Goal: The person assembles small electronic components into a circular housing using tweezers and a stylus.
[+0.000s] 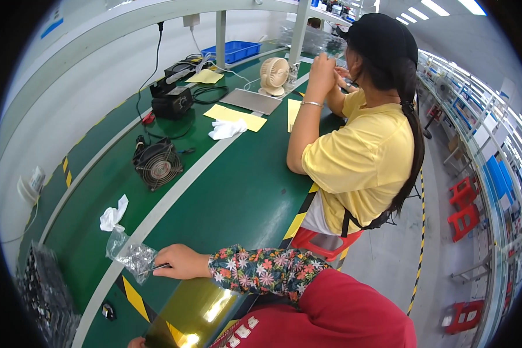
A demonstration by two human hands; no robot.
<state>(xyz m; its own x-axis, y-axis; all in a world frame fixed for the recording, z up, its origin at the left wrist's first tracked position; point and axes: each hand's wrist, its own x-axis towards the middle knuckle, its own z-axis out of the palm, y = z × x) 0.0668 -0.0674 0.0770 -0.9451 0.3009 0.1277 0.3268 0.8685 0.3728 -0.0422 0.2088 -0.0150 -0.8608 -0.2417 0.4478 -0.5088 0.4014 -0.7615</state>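
Note:
My right hand (181,261) reaches across from the right in a floral sleeve, closed round thin dark tweezers (161,267). Their tip points into a clear plastic bag (134,259) of small shiny metal parts, which lies across the pale strip on the green bench. Only a bit of my left hand (137,343) shows at the lower edge, beside a glossy yellow transparent sheet (200,307); its fingers are mostly out of sight. The sheet lies close in front of me, over the striped bench edge. A small black part (108,311) rests left of it.
Crumpled white tissue (114,213) and a black fan (158,165) lie farther along the bench (238,191). Stacked clear plastic packs (43,296) stand at left. A person in yellow (359,151) sits at the right edge, hands raised. Beyond are a small desk fan (274,74) and blue tray (238,51).

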